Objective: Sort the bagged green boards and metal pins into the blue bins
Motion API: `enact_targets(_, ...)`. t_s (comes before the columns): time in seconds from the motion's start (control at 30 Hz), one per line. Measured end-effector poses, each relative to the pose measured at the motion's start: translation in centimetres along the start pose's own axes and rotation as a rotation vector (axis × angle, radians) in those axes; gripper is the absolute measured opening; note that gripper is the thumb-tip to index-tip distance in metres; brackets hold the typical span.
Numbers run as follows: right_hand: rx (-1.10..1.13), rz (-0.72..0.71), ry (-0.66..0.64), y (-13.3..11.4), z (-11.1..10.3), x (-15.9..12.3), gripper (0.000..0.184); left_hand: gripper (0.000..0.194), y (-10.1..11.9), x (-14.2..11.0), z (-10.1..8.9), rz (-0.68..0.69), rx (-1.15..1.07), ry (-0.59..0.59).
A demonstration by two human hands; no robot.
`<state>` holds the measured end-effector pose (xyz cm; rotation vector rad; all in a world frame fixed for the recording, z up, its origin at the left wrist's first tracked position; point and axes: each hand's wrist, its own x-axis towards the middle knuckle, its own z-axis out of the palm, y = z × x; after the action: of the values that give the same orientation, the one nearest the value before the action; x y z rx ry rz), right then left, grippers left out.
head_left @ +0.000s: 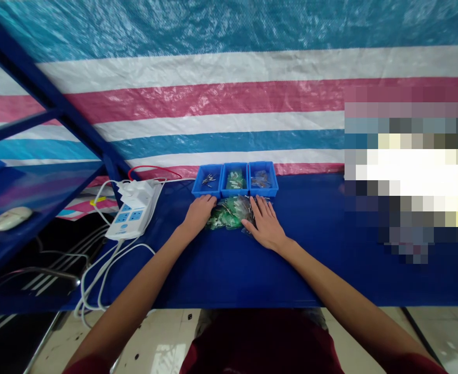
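A pile of small clear and green plastic bags, with thin metal-looking pieces among them, lies on the blue tabletop. My left hand rests against the pile's left side, fingers stretched forward and nothing visibly gripped. Over the pile's right edge, my right hand lies flat with fingers spread. Just beyond both hands stand three blue bins in a row. The left bin contains loose slim metal pieces, the middle bin green packets, and the right bin clear packets with brownish contents.
A white power strip with plugs and looping cables sits at the table's left. Blue metal frame bars rise there, near a pale computer mouse on another blue surface. A striped tarp hangs behind. The right side is pixelated.
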<state>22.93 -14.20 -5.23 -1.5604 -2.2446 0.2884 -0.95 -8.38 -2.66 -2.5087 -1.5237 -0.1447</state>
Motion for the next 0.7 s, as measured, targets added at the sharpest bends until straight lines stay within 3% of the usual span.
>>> enact_targets(0.47, -0.002, 0.003, 0.018, 0.1, 0.1, 0.0, 0.078, 0.025, 0.8, -0.6, -0.7, 0.023, 0.132, 0.001)
enact_targets(0.7, 0.024, 0.015, 0.028, -0.2, -0.3, 0.1, 0.08, 0.025, 1.7, -1.4, -2.0, -0.167, 0.127, 0.104)
